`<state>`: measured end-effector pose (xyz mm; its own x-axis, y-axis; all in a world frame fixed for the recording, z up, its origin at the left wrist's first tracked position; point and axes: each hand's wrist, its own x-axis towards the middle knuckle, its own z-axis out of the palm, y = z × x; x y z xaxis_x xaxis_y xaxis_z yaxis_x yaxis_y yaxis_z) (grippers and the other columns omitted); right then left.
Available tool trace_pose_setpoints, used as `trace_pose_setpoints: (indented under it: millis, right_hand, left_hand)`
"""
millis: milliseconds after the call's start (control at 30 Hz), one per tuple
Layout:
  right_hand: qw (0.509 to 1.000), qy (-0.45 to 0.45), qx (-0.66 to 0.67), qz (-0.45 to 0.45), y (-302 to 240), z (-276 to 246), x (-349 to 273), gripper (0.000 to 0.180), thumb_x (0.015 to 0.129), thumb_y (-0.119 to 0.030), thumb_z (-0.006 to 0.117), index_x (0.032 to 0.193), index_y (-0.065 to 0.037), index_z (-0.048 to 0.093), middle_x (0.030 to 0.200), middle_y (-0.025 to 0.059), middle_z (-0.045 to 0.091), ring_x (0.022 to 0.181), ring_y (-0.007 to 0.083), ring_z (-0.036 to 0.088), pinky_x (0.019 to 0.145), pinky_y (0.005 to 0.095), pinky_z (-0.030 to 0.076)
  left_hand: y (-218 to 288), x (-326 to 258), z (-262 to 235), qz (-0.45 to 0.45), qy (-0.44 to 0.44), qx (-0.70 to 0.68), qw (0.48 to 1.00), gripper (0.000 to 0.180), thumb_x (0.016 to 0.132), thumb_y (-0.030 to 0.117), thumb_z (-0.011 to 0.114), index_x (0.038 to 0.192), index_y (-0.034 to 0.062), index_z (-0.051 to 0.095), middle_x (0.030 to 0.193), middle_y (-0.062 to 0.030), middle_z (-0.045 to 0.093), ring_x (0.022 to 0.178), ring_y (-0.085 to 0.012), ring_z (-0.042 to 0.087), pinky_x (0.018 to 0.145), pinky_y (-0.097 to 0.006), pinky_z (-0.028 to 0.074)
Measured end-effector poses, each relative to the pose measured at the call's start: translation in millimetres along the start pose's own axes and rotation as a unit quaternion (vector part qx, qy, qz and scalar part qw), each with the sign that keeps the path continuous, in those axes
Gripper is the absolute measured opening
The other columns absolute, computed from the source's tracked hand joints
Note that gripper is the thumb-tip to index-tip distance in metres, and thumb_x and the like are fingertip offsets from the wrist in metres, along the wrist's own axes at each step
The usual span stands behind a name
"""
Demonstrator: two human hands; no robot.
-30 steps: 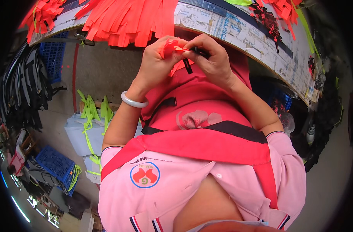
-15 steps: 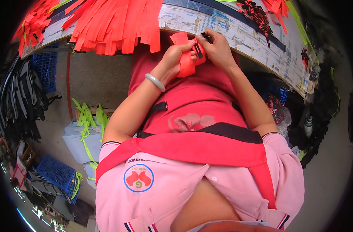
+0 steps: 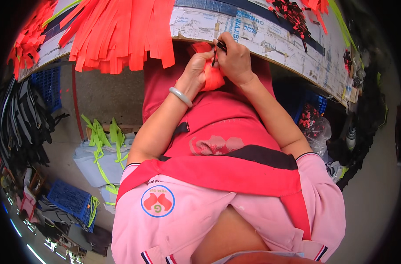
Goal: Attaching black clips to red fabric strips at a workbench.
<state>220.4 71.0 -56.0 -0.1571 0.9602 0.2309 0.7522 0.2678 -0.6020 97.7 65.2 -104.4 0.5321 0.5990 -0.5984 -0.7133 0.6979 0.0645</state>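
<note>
Both hands work at the near edge of the worktable (image 3: 271,39), directly above the lap. The left hand (image 3: 195,70) is closed around a folded orange-red strap (image 3: 213,78), with thumb and fingers bunching the fabric just below the table edge. The right hand (image 3: 235,59) pinches a small black clip (image 3: 216,52) between thumb and forefinger and holds it against the upper end of the strap. Both grips are narrow, fingertip grips. Whether the clip is already threaded onto the strap cannot be determined, as the fingers cover the joint.

Handling properties, judged from appearance:
- The strap is light, soft and limp. It folds under its own weight and offers no stiffness for pushing. Take hold close to the free end, so that only a short length projects beyond the fingertips.
- The woven surface probably gives fair friction; slipping is unlikely under a firm pinch.
- The clip is small, rigid and light. Hold it by its side faces and leave the slot unobstructed.

Surroundings: a pile of cut orange-red strips (image 3: 121,31) hangs over the table edge to the left. A scatter of black clips (image 3: 293,13) lies on the table top to the right. A pale bangle (image 3: 180,97) sits on the left wrist.
</note>
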Motion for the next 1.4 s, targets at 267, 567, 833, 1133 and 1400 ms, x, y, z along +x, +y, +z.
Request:
trace_pose_setpoints:
  millis: [267, 567, 833, 1133, 1400]
  right_hand:
    - [0.929, -0.117, 0.284, 0.208, -12, -39, 9, 0.037, 0.09, -0.033, 0.066, 0.075, 0.001, 0.057, 0.062, 0.0014, 0.049, 0.062, 0.007, 0.041, 0.055, 0.0254, 0.038]
    - [0.937, -0.185, 0.289, 0.068, -46, -45, -23, 0.022, 0.088, -0.019, 0.067, 0.088, 0.002, 0.064, 0.069, 0.0044, 0.059, 0.066, 0.0073, 0.05, 0.062, 0.0264, 0.045]
    - [0.934, -0.216, 0.276, 0.07, -41, -26, -43, 0.018, 0.09, -0.016, 0.064, 0.096, 0.0, 0.06, 0.07, 0.0122, 0.06, 0.062, 0.0131, 0.054, 0.062, 0.0308, 0.046]
    - [0.861, -0.237, 0.446, 0.051, -123, -92, 95, 0.018, 0.095, -0.024, 0.059, 0.095, -0.006, 0.06, 0.064, -0.0068, 0.047, 0.05, 0.0022, 0.034, 0.044, 0.0192, 0.024]
    - [0.927, -0.144, 0.319, 0.138, -115, 2, 230, 0.025, 0.093, -0.032, 0.06, 0.082, -0.011, 0.053, 0.062, -0.0057, 0.041, 0.045, 0.0063, 0.033, 0.039, 0.0242, 0.026]
  left_hand:
    - [11, -46, 19, 0.168, -0.053, 0.19, 0.966, 0.019, 0.09, 0.011, 0.063, 0.104, -0.0004, 0.062, 0.08, -0.0064, 0.063, 0.062, -0.0125, 0.059, 0.054, -0.023, 0.049]
    - [4, -89, 29, 0.301, -0.031, 0.265, 0.916, 0.008, 0.087, 0.007, 0.067, 0.093, 0.0007, 0.066, 0.08, -0.0019, 0.065, 0.067, -0.0087, 0.061, 0.06, -0.022, 0.05]
    - [29, -98, 25, 0.266, -0.036, 0.28, 0.922, 0.009, 0.089, 0.011, 0.066, 0.094, 0.0029, 0.065, 0.068, 0.0045, 0.054, 0.054, -0.0025, 0.042, 0.047, -0.019, 0.031]
    - [37, -119, -33, 0.277, -0.014, 0.107, 0.955, 0.013, 0.094, 0.017, 0.059, 0.098, 0.0052, 0.057, 0.079, -0.0006, 0.054, 0.052, -0.0058, 0.04, 0.048, -0.021, 0.032]
    - [38, -123, -38, 0.244, -0.042, 0.05, 0.967, 0.012, 0.096, 0.017, 0.056, 0.099, 0.0063, 0.056, 0.078, -0.0005, 0.052, 0.053, -0.0069, 0.041, 0.048, -0.021, 0.032]
